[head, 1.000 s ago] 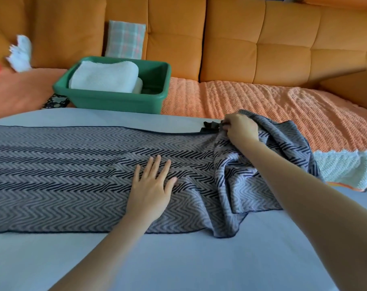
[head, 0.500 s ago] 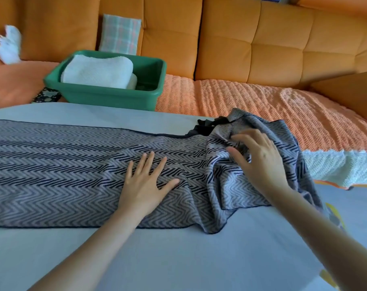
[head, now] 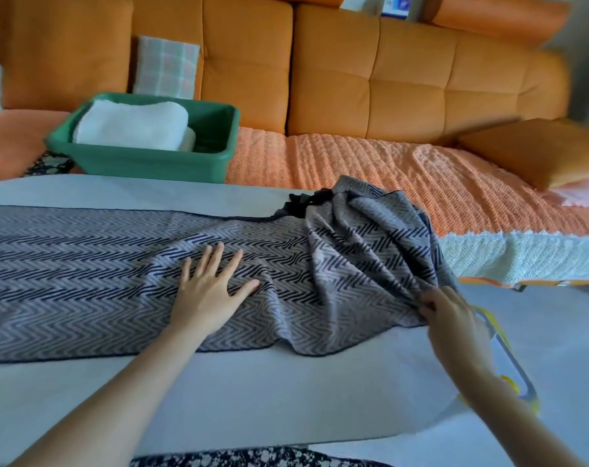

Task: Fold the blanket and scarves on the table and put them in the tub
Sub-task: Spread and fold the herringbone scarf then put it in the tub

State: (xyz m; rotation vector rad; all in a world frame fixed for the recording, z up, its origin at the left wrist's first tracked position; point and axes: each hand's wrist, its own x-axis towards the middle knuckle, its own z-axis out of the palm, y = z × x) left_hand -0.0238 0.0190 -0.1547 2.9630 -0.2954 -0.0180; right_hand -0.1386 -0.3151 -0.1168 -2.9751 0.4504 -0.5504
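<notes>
Where the pale grey table [head: 286,399] filled the near half of the view, a grey scarf [head: 118,264] with a black zigzag weave lay lengthwise across it, flat and smooth on the left and heaped in loose folds at its right end, close to the table's far edge. The left hand [head: 209,294] rested palm down on the flat stretch of the scarf, its fingers [head: 215,261] straight and spread wide, holding nothing. The right hand [head: 451,315] was at the near right corner of the heap, its fingers [head: 428,306] curled and pinching a gathered bunch of the fabric. Beyond the table stood an orange sofa [head: 387,96] with tufted back cushions, its seat laid with an orange textured cover [head: 387,170] edged in white. On that seat, at the left and just past the table's far edge, sat the green tub [head: 145,160], with a folded white blanket [head: 131,124] inside, towards its left side. A plaid cushion [head: 166,67] leaned against the sofa back behind the tub, and an orange pillow [head: 535,156] lay on the seat at the far right.
</notes>
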